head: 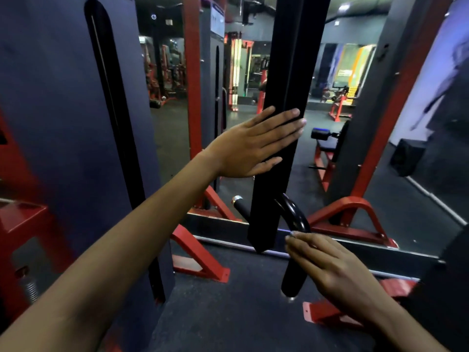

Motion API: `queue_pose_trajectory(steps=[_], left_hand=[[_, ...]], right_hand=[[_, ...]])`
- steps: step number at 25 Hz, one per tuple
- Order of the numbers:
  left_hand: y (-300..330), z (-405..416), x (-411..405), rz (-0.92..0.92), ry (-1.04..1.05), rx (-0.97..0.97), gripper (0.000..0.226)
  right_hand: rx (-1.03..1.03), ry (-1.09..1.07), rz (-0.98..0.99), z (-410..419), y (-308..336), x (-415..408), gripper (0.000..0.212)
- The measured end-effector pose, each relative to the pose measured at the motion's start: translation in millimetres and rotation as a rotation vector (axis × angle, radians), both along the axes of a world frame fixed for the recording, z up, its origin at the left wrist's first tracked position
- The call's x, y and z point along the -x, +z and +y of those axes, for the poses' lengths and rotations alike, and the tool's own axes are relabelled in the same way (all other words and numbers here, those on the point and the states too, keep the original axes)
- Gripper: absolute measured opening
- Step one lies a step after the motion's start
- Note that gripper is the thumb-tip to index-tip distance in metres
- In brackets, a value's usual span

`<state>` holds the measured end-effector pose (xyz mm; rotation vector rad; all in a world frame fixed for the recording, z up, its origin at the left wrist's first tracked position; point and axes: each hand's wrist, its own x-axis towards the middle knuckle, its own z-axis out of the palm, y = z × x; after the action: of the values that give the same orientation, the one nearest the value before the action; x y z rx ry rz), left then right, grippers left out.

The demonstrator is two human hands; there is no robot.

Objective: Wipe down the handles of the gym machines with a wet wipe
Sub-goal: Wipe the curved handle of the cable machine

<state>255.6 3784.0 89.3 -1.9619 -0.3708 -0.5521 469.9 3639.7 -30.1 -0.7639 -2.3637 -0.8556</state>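
at the machine: we face a black upright post (284,102).
left hand (253,146): flat on post, fingers straight.
right hand (330,265): fingers relaxed, touching the curved black handle (294,265).

A black curved handle (294,247) is hanging in the lower centre of the frame, just right of the foot of a black upright column. Its glossy upper part is arching out from behind the column, and its matte padded grip is running almost straight down to a small metal end cap. A second grip (239,205) with a silver cap is sticking out to the left of the column. No wet wipe is showing anywhere in view.
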Motion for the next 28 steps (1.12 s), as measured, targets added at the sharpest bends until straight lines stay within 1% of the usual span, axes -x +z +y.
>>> queue_pose_trajectory(steps=[2, 3, 7, 11, 16, 20, 21, 22, 23, 24, 25, 26, 28], left_hand=[[-1.8, 2.5, -1.6, -0.008, -0.003, 0.010, 0.054], [-2.6, 4.0, -1.9, -0.013, -0.005, 0.013, 0.054], [-4.7, 8.6, -4.0, -0.018, -0.018, 0.025, 0.055], [-4.0, 10.8, -3.8, -0.009, -0.014, 0.020, 0.056], [-7.0, 9.3, -6.8, -0.032, 0.007, 0.043, 0.054], [-13.5, 4.6, -14.0, -0.057, 0.032, 0.058, 0.052], [-16.1, 2.8, -16.8, -0.056, 0.030, 0.053, 0.051], [-20.0, 0.6, -20.5, -0.052, 0.014, 0.050, 0.050], [-26.0, -2.1, -25.3, -0.049, -0.024, 0.067, 0.049], [-34.8, -6.3, -32.2, -0.049, -0.085, 0.124, 0.046], [-45.9, -12.1, -40.0, -0.050, -0.156, 0.231, 0.044], [-58.4, -19.2, -47.8, -0.051, -0.219, 0.373, 0.041], [-81.7, -33.8, -59.5, -0.071, -0.292, 0.637, 0.037]], right_hand=[[-0.008, -0.037, 0.032, 10.7, 14.1, 7.1, 0.036], [-0.019, -0.061, 0.032, 21.0, 23.1, 12.1, 0.033], [-0.038, -0.104, -0.113, 62.3, 42.4, 31.3, 0.019], [-0.034, -0.132, -0.168, 46.5, 35.3, 22.3, 0.012], [-0.093, -0.077, -0.086, 11.2, -1.2, -9.3, 0.022], [-0.047, -0.022, -0.059, -1.9, -24.6, -24.7, 0.024], [-0.033, 0.003, -0.009, -3.7, -25.3, -28.2, 0.024], [0.004, 0.021, 0.107, -4.9, -26.6, -30.9, 0.025], [0.048, 0.026, 0.287, -5.7, -28.0, -32.4, 0.025], [0.084, 0.023, 0.474, -5.1, -31.5, -32.6, 0.025], [0.106, 0.011, 0.620, -4.1, -36.4, -30.4, 0.024], [0.110, -0.005, 0.705, -2.6, -43.0, -25.7, 0.026], [0.102, 0.001, 0.730, -0.2, -60.8, -15.3, 0.029]])
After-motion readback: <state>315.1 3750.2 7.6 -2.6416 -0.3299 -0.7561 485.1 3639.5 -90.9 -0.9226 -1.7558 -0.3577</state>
